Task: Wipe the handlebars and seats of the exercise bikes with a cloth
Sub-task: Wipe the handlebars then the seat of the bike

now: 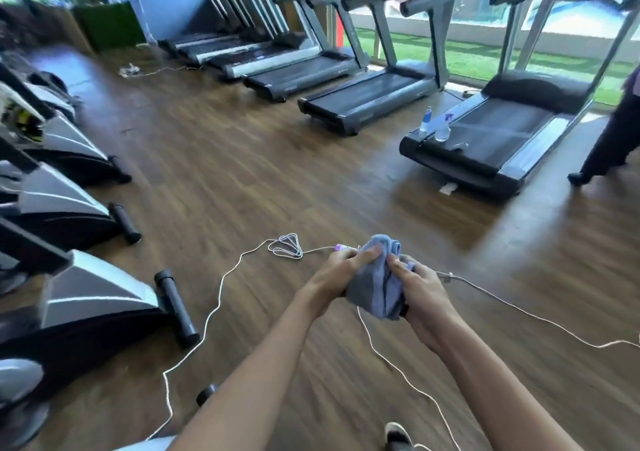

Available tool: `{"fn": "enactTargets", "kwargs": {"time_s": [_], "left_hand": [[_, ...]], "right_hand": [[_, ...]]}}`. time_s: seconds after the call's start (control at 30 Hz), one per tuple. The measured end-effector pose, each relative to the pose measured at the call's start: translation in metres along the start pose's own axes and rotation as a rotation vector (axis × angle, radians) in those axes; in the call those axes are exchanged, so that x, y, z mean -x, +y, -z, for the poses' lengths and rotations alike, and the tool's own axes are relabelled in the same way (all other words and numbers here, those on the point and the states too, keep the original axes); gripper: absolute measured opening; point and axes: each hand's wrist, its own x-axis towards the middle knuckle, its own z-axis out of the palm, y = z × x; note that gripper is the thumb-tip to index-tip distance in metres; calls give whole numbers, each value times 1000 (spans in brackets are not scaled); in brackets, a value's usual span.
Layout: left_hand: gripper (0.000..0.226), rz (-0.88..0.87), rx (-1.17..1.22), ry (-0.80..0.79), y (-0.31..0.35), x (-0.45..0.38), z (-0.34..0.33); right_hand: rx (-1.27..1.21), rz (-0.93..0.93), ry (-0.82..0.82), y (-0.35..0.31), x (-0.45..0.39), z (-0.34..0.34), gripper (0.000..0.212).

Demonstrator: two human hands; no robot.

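Head | my left hand (341, 270) and right hand (420, 289) both grip the bunched cloth (375, 284) | step: readying cloth | next: I turn to the bikes (86, 298) at floor's left edge.

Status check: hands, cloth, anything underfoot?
Left hand and right hand both grip the blue cloth, bunched. Bikes off to the left, untouched. White cord trails across the floor ahead.
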Motion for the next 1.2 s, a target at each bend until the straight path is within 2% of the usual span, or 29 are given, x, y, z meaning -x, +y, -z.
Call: {"fn": "enactTargets", "kwargs": {"time_s": [0.13,0.27,0.3,0.4,0.47,0.7,0.77,0.83,0.9,0.97,1.07,1.13,1.2], "left_hand": [[84,-13,8,73,19,-56,5],[88,-4,116,250,38,-101,25],[81,-2,167,291,43,-107,33],[22,-4,263,402,46,-125,63],[15,21,330,491,45,-136,88],[36,-30,589,685,40,-160,202],[60,-33,582,731,39,-164,238],[76,15,569,687,40,-163,265],[63,-6,569,712,42,-163,297],[57,4,610,812,39,-164,328],[79,55,645,975,28,-167,369],[60,43,707,1067,25,-162,389],[22,-17,821,1134,22,-158,409]], "right_hand": [[67,-19,-172,-30,-69,6,25],[96,-31,-325,-60,-137,-2,26],[111,-49,-366,-64,-153,-9,27],[166,-85,-467,-71,-194,-36,28],[209,-96,-523,-74,-224,-61,30],[404,-73,-802,-74,-316,-184,26],[437,-77,-833,-75,-338,-226,26],[455,-80,-878,-76,-354,-261,33],[461,-81,-933,-81,-368,-299,39],[471,-93,-968,-83,-382,-334,34],[494,-129,-1048,-82,-399,-378,30],[501,-155,-1102,-78,-412,-412,29],[510,-171,-1141,-71,-424,-450,27]]}}
